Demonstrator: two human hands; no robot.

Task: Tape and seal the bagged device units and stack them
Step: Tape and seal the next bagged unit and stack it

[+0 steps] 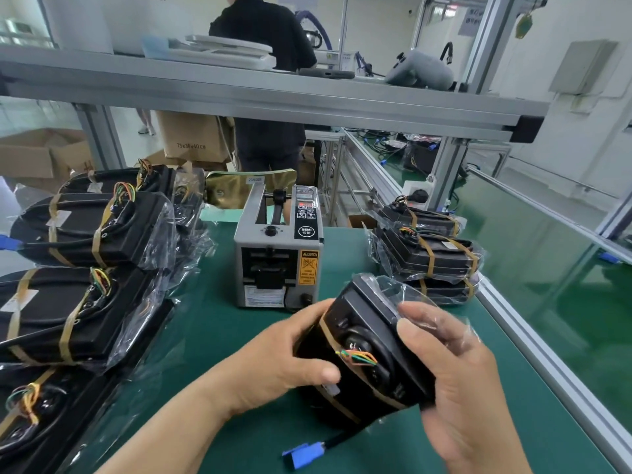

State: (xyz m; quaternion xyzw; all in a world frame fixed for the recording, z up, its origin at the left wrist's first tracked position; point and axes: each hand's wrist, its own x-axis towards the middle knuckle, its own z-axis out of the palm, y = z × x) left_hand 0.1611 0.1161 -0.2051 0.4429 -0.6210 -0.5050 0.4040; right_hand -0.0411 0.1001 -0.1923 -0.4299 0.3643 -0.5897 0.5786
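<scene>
A black device unit [367,350] in a clear plastic bag stands tilted on the green mat [222,336], with tan tape bands and coloured wires showing. My left hand [290,357] grips its left side. My right hand [455,381] grips its right side, fingers over the loose bag end. A cable with a blue connector [304,455] trails out below. A grey tape dispenser [278,251] stands just behind. A stack of taped bagged units [431,251] sits at the right. More bagged units [85,234] are piled at the left.
An aluminium shelf rail [273,97] crosses overhead. A person in black [266,39] stands behind the bench with back turned. Cardboard boxes [195,135] sit on the floor beyond. The bench's metal edge [547,357] runs along the right, beside the glossy green floor.
</scene>
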